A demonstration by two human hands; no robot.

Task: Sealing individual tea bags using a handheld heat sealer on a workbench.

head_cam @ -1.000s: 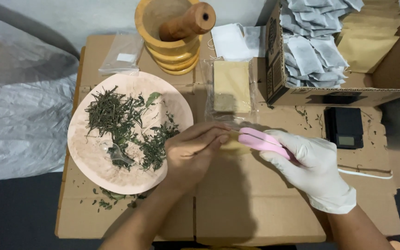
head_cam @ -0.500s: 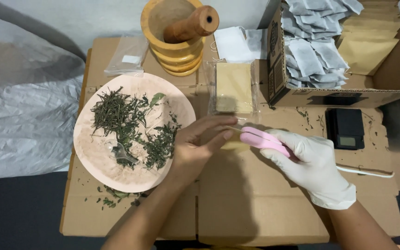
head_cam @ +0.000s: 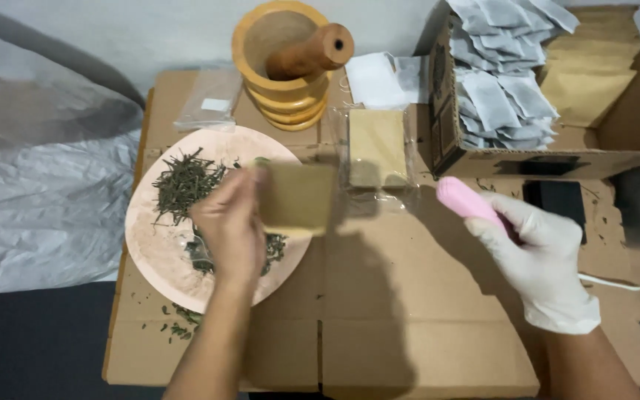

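My left hand (head_cam: 231, 222) is bare and holds a small tan paper packet (head_cam: 298, 198) raised over the right side of a pink plate (head_cam: 157, 252) of dried green herbs (head_cam: 183, 181). The packet is blurred. My right hand (head_cam: 542, 259) wears a white glove and grips a pink handheld tool (head_cam: 464, 200) with a white cord (head_cam: 609, 281). That hand is over the cardboard surface, right of the packet and apart from it.
A wooden mortar with pestle (head_cam: 290, 63) stands at the back. A clear bag of tan packets (head_cam: 377, 148) lies beside a cardboard box (head_cam: 557, 159) of white filter bags and brown envelopes. A small black scale (head_cam: 557, 196) sits behind my right hand. Grey plastic sheet (head_cam: 38, 178) lies left.
My left hand lifted the tan packet away from the pink tool and carried it left over the plate. My right hand drew the tool back to the right.
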